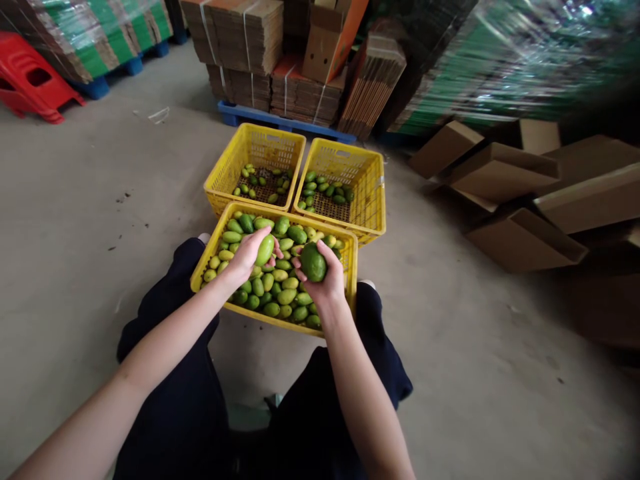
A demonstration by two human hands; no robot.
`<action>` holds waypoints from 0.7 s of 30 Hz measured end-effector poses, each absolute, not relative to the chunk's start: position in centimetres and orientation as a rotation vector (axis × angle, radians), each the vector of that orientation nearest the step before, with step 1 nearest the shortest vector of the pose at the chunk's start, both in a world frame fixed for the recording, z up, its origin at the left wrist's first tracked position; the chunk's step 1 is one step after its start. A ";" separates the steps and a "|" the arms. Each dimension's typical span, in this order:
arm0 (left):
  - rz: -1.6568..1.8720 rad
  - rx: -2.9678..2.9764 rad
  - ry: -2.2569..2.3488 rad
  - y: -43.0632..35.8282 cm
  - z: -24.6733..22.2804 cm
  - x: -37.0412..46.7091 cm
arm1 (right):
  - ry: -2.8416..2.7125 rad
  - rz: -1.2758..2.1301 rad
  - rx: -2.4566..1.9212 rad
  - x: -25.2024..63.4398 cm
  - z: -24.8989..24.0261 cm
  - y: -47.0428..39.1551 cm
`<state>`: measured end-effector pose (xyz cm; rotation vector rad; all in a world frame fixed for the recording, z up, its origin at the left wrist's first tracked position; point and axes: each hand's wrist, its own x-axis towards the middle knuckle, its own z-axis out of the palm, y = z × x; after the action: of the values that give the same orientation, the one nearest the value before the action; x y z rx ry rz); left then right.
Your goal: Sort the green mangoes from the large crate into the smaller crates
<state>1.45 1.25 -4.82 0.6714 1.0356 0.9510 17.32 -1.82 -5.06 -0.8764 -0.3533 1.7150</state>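
Dark trousers: bottom of the head view.
Left hand: grip closed round a light-green fruit, left of centre.
Right hand: grip closed round a dark-green fruit, centre.
Front crate: centre, beneath both hands, fruit inside.

Dim, soft indoor light is spread over the scene; its source can't be told. Around the L hand & R hand, the fruit is rendered fairly clearly w/ a faint sheen. Strong glare is thrown off the plastic wrap above & far R of both hands, approx. white in spots. Detail is mostly lost in the dark trousers below them. Cartons to their R are softened by blur & stretched by wide-angle distortion; the extreme R is sunk in shadow.
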 end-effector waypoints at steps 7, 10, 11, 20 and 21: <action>0.801 0.390 0.998 1.8 -5.3 1.2 | -0.336 1.456 -1.142 16.3 -6.6 -1.6; 0.777 0.388 1.002 1.7 -5.2 1.3 | -0.341 1.406 -1.155 16.1 -6.6 -1.7; 0.807 0.397 1.013 1.6 -5.1 1.4 | -0.330 1.418 -1.152 16.1 -6.5 -1.7; 0.905 0.249 1.004 1.8 -5.6 1.3 | -0.220 1.633 -1.103 16.5 -6.4 -1.7; 0.903 0.229 0.996 1.8 -5.7 1.2 | -0.209 1.650 -1.093 16.6 -6.7 -1.6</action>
<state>1.25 1.82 -5.66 0.2288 0.9959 0.9033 16.55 -1.58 -6.70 -1.0928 -0.2088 1.6503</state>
